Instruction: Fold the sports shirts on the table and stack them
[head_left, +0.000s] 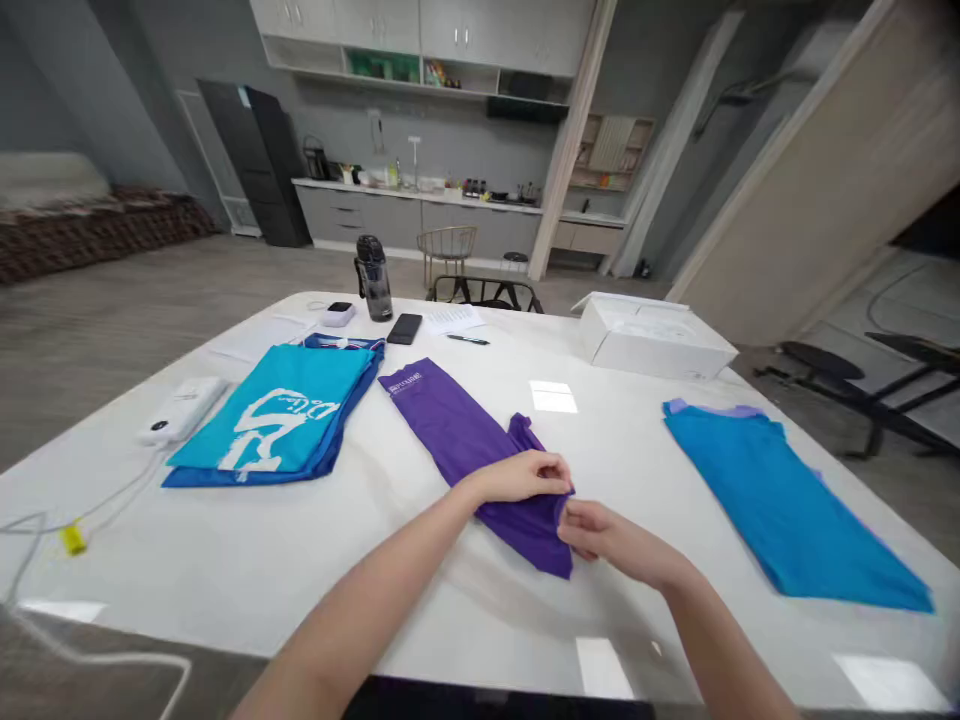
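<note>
A purple T-shirt (465, 420) lies partly folded, slanting across the middle of the white table, with small pale print at its far end. My left hand (529, 476) rests over its near right part, fingers bent and closed on the cloth. Close beside it, my right hand (589, 530) pinches the shirt's right edge between thumb and fingers. A small flap of purple cloth (525, 432) sticks up just beyond my left hand. To the left is a folded turquoise shirt (300, 375) with white lettering, on top of a dark blue garment (352, 405).
Folded blue clothing (795, 510) lies at the right. A white box (652, 335) stands at the back right. Near the far edge are a bottle (373, 280), a phone (405, 329), a pen (468, 340) and papers (453, 319). A white power strip (180, 410) with cables sits left.
</note>
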